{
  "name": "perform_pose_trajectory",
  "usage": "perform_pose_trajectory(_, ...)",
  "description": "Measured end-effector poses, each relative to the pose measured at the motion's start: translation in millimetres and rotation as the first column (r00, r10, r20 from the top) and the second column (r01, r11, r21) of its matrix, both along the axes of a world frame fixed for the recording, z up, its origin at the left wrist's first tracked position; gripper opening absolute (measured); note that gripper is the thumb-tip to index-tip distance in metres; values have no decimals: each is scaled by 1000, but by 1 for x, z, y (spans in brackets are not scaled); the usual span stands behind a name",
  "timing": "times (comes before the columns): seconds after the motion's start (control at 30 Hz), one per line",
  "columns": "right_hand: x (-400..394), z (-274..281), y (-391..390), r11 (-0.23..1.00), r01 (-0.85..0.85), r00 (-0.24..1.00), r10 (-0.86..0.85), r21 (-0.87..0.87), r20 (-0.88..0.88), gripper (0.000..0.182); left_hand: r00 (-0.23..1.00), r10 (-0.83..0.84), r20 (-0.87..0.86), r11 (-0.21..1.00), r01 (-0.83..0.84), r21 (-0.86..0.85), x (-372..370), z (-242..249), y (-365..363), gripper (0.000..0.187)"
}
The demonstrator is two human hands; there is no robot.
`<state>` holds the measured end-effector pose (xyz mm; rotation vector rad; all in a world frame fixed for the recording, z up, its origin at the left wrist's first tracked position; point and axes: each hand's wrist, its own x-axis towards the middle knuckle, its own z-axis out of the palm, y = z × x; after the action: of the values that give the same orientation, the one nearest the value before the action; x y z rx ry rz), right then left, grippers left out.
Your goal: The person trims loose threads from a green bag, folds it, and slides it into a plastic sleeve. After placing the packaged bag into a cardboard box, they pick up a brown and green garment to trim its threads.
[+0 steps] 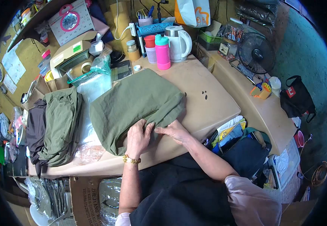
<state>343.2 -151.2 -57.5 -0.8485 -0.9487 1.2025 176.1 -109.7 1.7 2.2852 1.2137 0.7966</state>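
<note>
A large piece of olive-green cloth [137,98], folded with an open edge toward me, lies across the tan table. It looks like a garment, but its kind is not clear. At its near edge my left hand [137,136], with a gold watch [132,159] on the wrist, grips the cloth, thumb and fingers close together. Just to the right, my right hand [174,131] holds the same edge; its thumb points left on top, while the other fingers are partly hidden by the fabric.
Olive and dark garments [60,126] are heaped at the table's left, beside clear plastic sheets [88,132]. A pink bottle [162,54] and a white electric kettle [178,43] stand at the back. A black fan [257,52] is on the right-hand surface.
</note>
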Motion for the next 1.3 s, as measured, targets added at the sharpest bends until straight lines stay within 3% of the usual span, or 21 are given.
perform_pose_trajectory(0.17, -2, 7, -8, 991, 79, 990, -66, -107, 122, 36, 996, 20, 81, 998, -25, 60, 5, -4, 5, 39)
perform_pose_trajectory(0.23, -1, 5, -8, 974, -6, 1000, 11, -227, 24, 35, 994, 30, 109, 998, -36, 56, 9, -9, 7, 40)
perform_pose_trajectory(0.33, -6, 2, -9, 986, 72, 996, -80, -154, -45, 30, 989, 35, 141, 999, -30, -38, 6, -17, 13, 40)
perform_pose_trajectory(0.43, -1, -11, -5, 982, 63, 997, -70, -176, -34, 24, 924, 33, 382, 960, 76, -269, 6, -23, 13, 44)
perform_pose_trajectory(0.5, 0, -13, -5, 990, 42, 997, -50, -138, -54, 22, 764, 57, 643, 864, 284, -415, 7, -21, 10, 40)
perform_pose_trajectory(0.6, -2, -7, -10, 990, 83, 991, -94, -114, -93, 20, 762, 38, 647, 836, 331, -438, 2, -31, 17, 39)
perform_pose_trajectory(0.63, 9, -2, -15, 983, -54, 985, 81, -174, 150, 21, 762, 39, 646, 837, 328, -438, -2, -27, 16, 39)
perform_pose_trajectory(0.7, 23, 6, -31, 906, -292, 789, 410, -308, 458, 24, 989, -31, 145, 980, 58, -190, -14, -12, 14, 39)
perform_pose_trajectory(0.73, 15, 54, -54, 914, -153, 568, 393, -376, 723, 21, 988, -31, 149, 981, 59, -183, -16, -6, 11, 39)
perform_pose_trajectory(0.8, -8, 101, -74, 996, 63, 369, 35, -62, 929, 20, 998, -68, -16, 998, 68, 10, -20, 5, -1, 38)
perform_pose_trajectory(0.83, -18, 99, -68, 995, 75, 370, 35, -68, 928, 20, 992, -96, -81, 994, 90, -68, -19, 14, -9, 33)
perform_pose_trajectory(0.87, -28, 95, -56, 933, 101, 195, -358, 345, 913, 19, 991, -107, -79, 992, 102, -71, -17, 15, -16, 33)
perform_pose_trajectory(0.9, -30, 90, -46, 715, 44, 16, -699, 698, 715, 19, 998, -52, -31, 986, 56, 154, -14, 13, -25, 28)
perform_pose_trajectory(0.93, -24, 78, -33, 713, 50, 8, -701, 700, 713, 19, 1000, -7, 30, 929, -5, 371, -13, 14, -36, 25)
perform_pose_trajectory(1.0, -9, 55, -4, 961, -133, 138, -225, 243, 964, 18, 988, -17, 154, 892, -55, 449, -20, 22, -64, 20)
perform_pose_trajectory(1.03, -12, 59, 0, 918, -120, 199, -350, 377, 916, 15, 983, -104, 152, 989, 86, 124, -33, 12, -78, 21)
perform_pose_trajectory(1.07, -13, 66, 4, 917, -117, 193, -356, 382, 914, 15, 966, -186, 180, 951, 223, -215, -42, 4, -88, 21)
perform_pose_trajectory(1.1, -14, 75, 6, 893, -72, 266, -412, 444, 872, 14, 964, -190, 185, 950, 228, -212, -44, -5, -88, 21)
perform_pose_trajectory(1.17, -18, 90, 6, 853, 14, 359, -492, 522, 793, 12, 736, 11, 677, 556, 558, -615, -45, -31, -83, 22)
perform_pose_trajectory(1.27, -17, 103, -6, 861, 12, 340, -482, 508, 807, 12, 147, 417, 897, 538, 756, -374, -70, -83, -49, 33)
perform_pose_trajectory(1.3, -16, 101, -10, 862, 14, 339, -482, 507, 808, 12, 59, 483, 874, 621, 681, -389, -73, -74, -42, 36)
